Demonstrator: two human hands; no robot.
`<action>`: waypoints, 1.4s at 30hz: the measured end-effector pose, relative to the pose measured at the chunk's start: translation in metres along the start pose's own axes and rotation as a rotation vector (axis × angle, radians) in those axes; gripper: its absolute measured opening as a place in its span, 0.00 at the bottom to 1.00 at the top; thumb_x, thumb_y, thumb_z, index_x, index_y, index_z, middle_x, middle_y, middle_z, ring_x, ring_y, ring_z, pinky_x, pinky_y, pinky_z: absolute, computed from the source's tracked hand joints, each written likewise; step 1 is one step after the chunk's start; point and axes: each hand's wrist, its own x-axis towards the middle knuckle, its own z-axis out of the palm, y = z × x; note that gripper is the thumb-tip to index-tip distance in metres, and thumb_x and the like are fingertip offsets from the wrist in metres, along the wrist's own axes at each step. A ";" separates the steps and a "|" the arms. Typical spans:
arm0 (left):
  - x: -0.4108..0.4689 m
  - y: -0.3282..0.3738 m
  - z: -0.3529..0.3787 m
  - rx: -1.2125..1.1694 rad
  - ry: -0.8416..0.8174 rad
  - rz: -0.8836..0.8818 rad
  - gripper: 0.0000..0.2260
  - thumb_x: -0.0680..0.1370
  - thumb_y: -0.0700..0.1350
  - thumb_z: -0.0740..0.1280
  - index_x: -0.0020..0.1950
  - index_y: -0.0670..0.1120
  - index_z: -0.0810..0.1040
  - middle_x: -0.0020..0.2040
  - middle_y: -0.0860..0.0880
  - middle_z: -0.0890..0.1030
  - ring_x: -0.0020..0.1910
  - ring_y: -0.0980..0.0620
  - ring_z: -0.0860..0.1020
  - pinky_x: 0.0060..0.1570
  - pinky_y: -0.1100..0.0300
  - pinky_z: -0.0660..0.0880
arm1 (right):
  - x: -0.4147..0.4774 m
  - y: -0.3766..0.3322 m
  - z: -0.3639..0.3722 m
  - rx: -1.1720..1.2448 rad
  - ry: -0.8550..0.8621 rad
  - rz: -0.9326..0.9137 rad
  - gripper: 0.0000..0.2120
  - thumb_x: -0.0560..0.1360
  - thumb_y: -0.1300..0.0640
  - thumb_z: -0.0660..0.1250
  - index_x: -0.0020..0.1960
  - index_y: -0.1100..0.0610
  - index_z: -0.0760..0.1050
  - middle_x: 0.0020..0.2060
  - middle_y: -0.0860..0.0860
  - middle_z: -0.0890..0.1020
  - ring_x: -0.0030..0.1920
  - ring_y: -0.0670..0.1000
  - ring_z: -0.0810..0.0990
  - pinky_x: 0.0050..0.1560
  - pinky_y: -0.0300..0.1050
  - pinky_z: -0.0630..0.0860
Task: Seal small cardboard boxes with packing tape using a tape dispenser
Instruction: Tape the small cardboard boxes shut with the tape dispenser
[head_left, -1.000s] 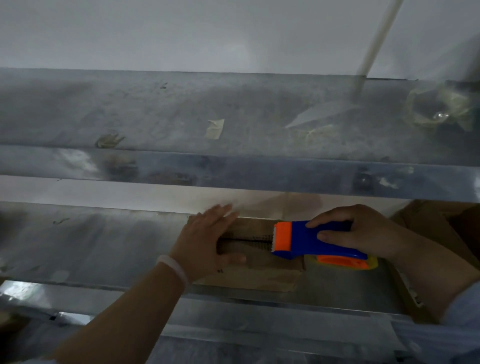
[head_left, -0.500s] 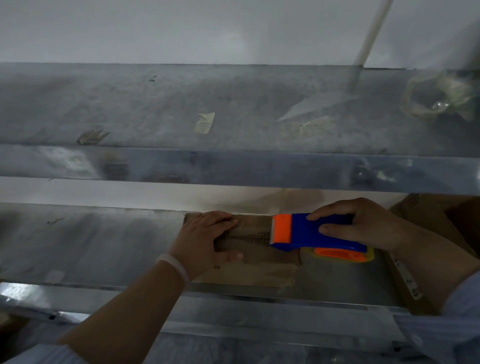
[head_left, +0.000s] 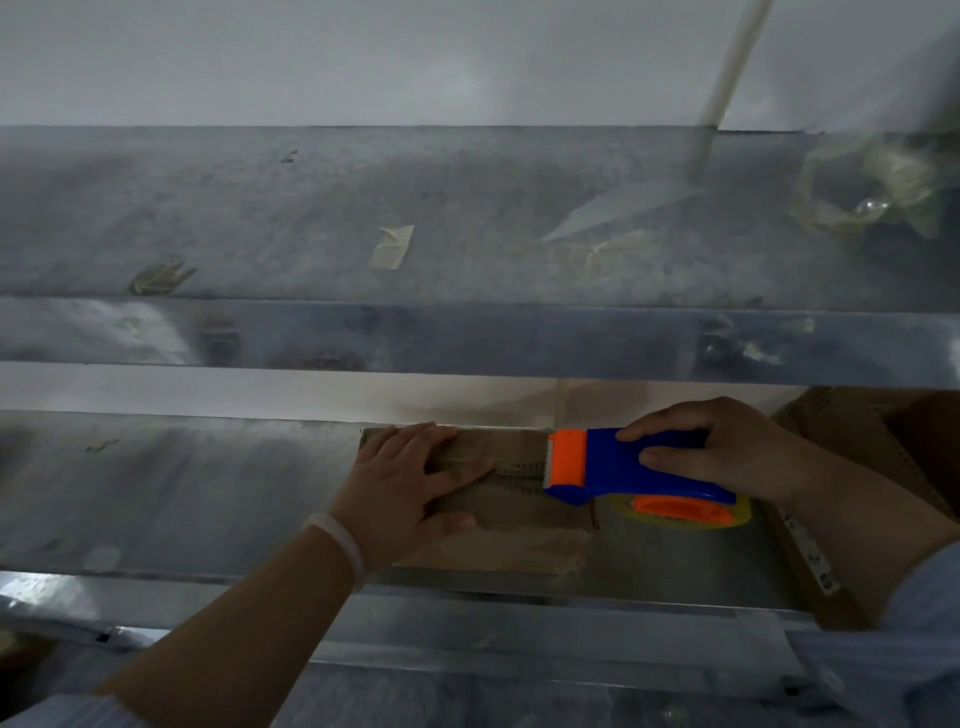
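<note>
Left hand (head_left: 402, 493) lies flat, fingers extended, on the cardboard box (head_left: 511, 514); right hand (head_left: 722, 457) grips the tape dispenser (head_left: 613, 467) against its top.

Left hand (head_left: 405, 488) covers left end of box (head_left: 519, 519); tape dispenser (head_left: 623, 467) hides much of roll (head_left: 744, 512); I can't read carton (head_left: 852, 431) label (head_left: 813, 558).

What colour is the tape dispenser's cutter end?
Orange, on the blue-bodied tape dispenser; the head view shows it clearly.
</note>
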 end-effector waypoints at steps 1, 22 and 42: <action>0.001 0.001 -0.001 0.014 -0.017 0.001 0.26 0.76 0.69 0.48 0.72 0.65 0.64 0.72 0.47 0.68 0.69 0.43 0.67 0.68 0.43 0.62 | 0.000 0.001 0.000 0.002 0.002 0.001 0.12 0.63 0.43 0.71 0.47 0.36 0.82 0.47 0.31 0.82 0.48 0.34 0.79 0.44 0.25 0.73; 0.004 0.015 0.012 0.123 -0.113 0.107 0.28 0.80 0.65 0.43 0.77 0.53 0.49 0.76 0.52 0.51 0.76 0.51 0.53 0.73 0.43 0.50 | 0.004 -0.008 0.031 -0.024 -0.013 -0.013 0.09 0.74 0.48 0.68 0.51 0.35 0.80 0.50 0.33 0.80 0.49 0.34 0.78 0.45 0.26 0.73; 0.008 0.008 0.018 0.097 -0.166 0.104 0.29 0.76 0.68 0.35 0.75 0.61 0.36 0.76 0.59 0.38 0.76 0.56 0.39 0.75 0.50 0.40 | -0.040 0.001 -0.041 -0.112 -0.011 0.074 0.12 0.63 0.44 0.70 0.46 0.32 0.81 0.47 0.31 0.82 0.48 0.36 0.80 0.43 0.28 0.76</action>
